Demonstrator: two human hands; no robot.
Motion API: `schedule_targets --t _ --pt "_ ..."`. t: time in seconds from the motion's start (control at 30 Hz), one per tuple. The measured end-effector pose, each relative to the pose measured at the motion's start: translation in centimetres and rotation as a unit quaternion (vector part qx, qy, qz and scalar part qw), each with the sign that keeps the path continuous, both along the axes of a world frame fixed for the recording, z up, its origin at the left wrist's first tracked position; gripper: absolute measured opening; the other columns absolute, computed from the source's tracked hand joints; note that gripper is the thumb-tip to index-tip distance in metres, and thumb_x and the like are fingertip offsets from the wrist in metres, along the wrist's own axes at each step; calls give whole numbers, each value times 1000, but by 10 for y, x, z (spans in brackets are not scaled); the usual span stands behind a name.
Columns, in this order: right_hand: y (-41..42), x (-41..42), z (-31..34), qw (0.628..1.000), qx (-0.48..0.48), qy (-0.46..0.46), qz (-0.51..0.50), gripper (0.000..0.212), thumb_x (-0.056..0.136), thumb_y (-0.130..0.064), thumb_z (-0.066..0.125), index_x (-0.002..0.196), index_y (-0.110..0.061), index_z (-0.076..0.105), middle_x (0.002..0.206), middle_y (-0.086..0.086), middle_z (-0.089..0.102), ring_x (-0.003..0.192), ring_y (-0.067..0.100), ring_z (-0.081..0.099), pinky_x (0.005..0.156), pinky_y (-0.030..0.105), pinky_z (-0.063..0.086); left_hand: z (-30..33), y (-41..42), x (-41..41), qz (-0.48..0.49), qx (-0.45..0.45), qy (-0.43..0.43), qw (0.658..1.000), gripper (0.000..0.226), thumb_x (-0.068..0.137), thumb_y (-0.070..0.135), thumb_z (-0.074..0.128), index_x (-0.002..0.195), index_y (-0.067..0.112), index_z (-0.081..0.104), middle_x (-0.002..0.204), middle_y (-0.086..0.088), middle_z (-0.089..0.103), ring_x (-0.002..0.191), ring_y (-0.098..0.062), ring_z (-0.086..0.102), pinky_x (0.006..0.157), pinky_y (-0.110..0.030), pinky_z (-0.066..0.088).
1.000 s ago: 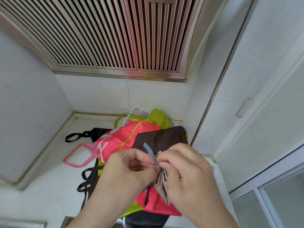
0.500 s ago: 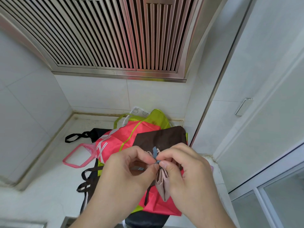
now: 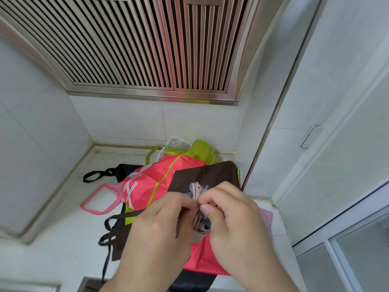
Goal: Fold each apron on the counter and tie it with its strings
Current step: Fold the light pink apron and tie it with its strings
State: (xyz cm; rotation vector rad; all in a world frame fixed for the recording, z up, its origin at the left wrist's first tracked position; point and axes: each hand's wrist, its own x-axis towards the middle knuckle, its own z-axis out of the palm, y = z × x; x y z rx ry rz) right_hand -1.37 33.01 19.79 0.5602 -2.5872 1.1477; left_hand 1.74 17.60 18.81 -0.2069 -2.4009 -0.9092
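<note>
A small folded beige apron bundle (image 3: 197,190) with blue strings sticks up between my two hands, held above the pile. My left hand (image 3: 160,226) pinches a blue string at the bundle's left side. On the right side my right hand (image 3: 233,220) pinches the bundle and its string, thumb forward. Below them on the white counter (image 3: 63,239) lies a heap of aprons: a pink-red one (image 3: 153,182) with green trim, a brown one (image 3: 206,173) on top, a lime-green one (image 3: 200,150) at the back. The lower part of the bundle is hidden by my fingers.
A black apron strap (image 3: 99,173) and a pink strap loop (image 3: 94,203) lie left of the heap. Brown straps (image 3: 113,228) trail toward the counter's front. A steel range hood (image 3: 136,49) hangs overhead. White cabinet doors with a metal handle (image 3: 309,135) stand at right.
The loose blue string end that stuck up has been drawn down into the bundle. My hands have closed together on the bundle, which now sits higher between my fingertips.
</note>
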Motion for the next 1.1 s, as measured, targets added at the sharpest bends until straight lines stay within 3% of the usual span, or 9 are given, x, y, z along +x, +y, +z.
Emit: schedule_targets --t 0.17,0.3,0.4,0.5,0.63,0.7,0.83,0.97,1.1 --pt "-2 1 5 992 -77 -97 -3 38 87 4 70 70 -30 62 79 -10 54 80 11 58 64 12 39 2 2 2 -3 -9 2 1000 14 81 9 62 86 20 69 81 15 63 71 4 51 58 -4 39" --pt "-4 3 3 983 -110 -147 4 37 93 2 65 74 -29 63 83 -11 56 85 9 59 70 11 40 0 0 0 3 -12 -14 1000 26 78 0 66 88 23 66 81 16 63 74 0 56 61 -16 45" --pt "-3 3 2 968 -143 -204 5 31 96 0 63 79 -25 69 84 -7 62 83 9 62 70 12 44 3 -2 0 -8 -6 -39 999 36 77 -7 74 91 25 66 84 18 63 80 8 58 64 -4 42" --pt "-4 4 2 944 -194 -267 1 31 98 -2 60 83 -25 73 85 -4 70 81 8 68 71 18 52 8 -2 -2 -21 8 -45 999 34 77 1 66 94 30 64 88 22 64 82 18 57 67 4 38" --pt "-5 1 -2 938 -207 -278 -8 26 98 -7 60 84 -24 73 83 -1 72 82 14 71 76 34 58 7 0 -3 -34 90 -86 992 52 88 -11 67 93 40 58 93 21 69 89 1 69 69 -6 48" --pt "-7 0 -3 932 -222 -288 -10 18 95 -16 61 85 -23 74 80 -2 73 80 13 71 76 33 56 5 1 -2 -33 135 -103 985 49 90 -9 69 92 39 57 94 20 70 84 -5 72 66 -10 50" --pt "-7 2 -4 913 -256 -319 -14 24 99 -15 61 84 -25 76 76 -3 74 76 8 69 73 27 50 5 0 1 -43 132 -96 986 35 91 -1 73 90 32 61 87 11 70 67 -9 69 52 -19 49" --pt "-7 4 -1 906 -270 -325 -8 32 102 -6 58 84 -24 78 78 1 75 76 9 69 72 26 50 8 -7 3 -68 175 -116 975 25 91 3 74 94 27 67 93 2 70 78 -21 72 60 -43 59" --pt "-9 3 0 908 -281 -310 -16 24 100 -16 62 84 -23 78 76 -1 75 73 6 67 69 23 49 18 -9 1 -78 173 -125 974 15 89 16 79 83 28 72 96 7 71 88 -18 73 72 -31 62"
